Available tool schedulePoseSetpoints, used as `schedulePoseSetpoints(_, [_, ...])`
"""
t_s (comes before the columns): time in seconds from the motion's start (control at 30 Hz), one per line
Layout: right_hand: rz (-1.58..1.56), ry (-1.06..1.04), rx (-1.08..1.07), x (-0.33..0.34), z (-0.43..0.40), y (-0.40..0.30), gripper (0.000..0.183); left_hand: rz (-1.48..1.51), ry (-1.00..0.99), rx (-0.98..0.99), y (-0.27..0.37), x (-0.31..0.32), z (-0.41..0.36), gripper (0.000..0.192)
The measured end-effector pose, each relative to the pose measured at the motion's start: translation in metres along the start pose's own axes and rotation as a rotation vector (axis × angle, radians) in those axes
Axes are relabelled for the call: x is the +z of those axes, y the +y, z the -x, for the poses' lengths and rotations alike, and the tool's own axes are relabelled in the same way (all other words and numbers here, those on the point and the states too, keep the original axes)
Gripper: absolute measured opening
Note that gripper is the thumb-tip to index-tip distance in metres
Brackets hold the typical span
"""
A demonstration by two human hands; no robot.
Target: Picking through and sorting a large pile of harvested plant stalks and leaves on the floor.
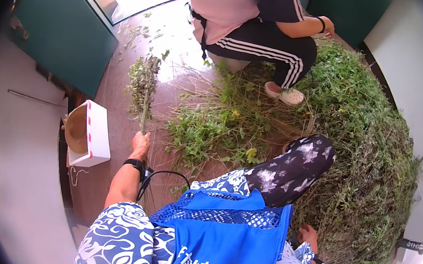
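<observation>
My left hand [140,143] grips a bundle of leafy herb stalks [144,84] by the stems. The bundle's leafy tops point away from me over the reddish floor, and thin stem ends trail behind my wrist. My right hand [307,235] is low beside my right leg, at the near edge of a large heap of cut herbs [365,170]. Its fingers look curled and partly hidden, so whether it holds anything is unclear. Between my knee and the left hand's bundle lies a looser pile of green stalks [203,135], some with yellowed leaves.
Ahead, another person [262,39] squats among the stalks, wearing striped trousers and a pale clog [292,97]. A white box [96,137] with a straw hat [77,129] stands at left by a green door [66,27]. A white wall [410,57] bounds the heap on the right.
</observation>
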State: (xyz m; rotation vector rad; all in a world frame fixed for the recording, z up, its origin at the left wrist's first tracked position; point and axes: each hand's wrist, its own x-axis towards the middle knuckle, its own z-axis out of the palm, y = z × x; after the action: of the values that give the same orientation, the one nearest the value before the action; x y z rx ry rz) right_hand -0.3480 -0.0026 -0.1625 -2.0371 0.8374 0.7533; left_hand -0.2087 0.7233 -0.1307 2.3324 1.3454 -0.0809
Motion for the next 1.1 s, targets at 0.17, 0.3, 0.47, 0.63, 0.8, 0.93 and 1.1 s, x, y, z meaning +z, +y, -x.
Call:
schedulePoseSetpoints(0.17, [0.026, -0.038, 0.028, 0.008, 0.014, -0.015, 0.034, 0.036, -0.091, -0.029, -0.029, 0.046, 0.002, 0.041])
schedulePoseSetpoints(0.3, [-0.025, -0.018, 0.106, 0.005, 0.007, 0.010, 0.032, 0.129, -0.092, -0.015, -0.012, 0.050, 0.029, 0.039])
schedulePoseSetpoints(0.47, [-0.023, -0.001, 0.107, 0.008, 0.016, -0.003, 0.034, 0.132, 0.126, -0.012, -0.019, 0.041, 0.002, 0.037])
schedulePoseSetpoints(0.63, [-0.020, 0.013, 0.069, 0.006, 0.025, -0.007, 0.035, 0.165, 0.149, 0.006, 0.003, 0.037, -0.031, 0.039])
schedulePoseSetpoints(0.8, [-0.007, 0.019, 0.072, 0.006, 0.029, -0.014, 0.034, 0.031, 0.006, 0.062, 0.016, 0.071, -0.010, 0.037])
schedulePoseSetpoints(0.93, [0.023, -0.028, 0.101, 0.003, 0.020, -0.003, 0.030, -0.080, -0.218, 0.080, 0.008, 0.095, 0.012, 0.033])
schedulePoseSetpoints(1.1, [-0.035, 0.010, 0.118, 0.009, 0.018, -0.005, 0.030, -0.039, -0.013, 0.110, -0.023, 0.121, 0.000, 0.034])
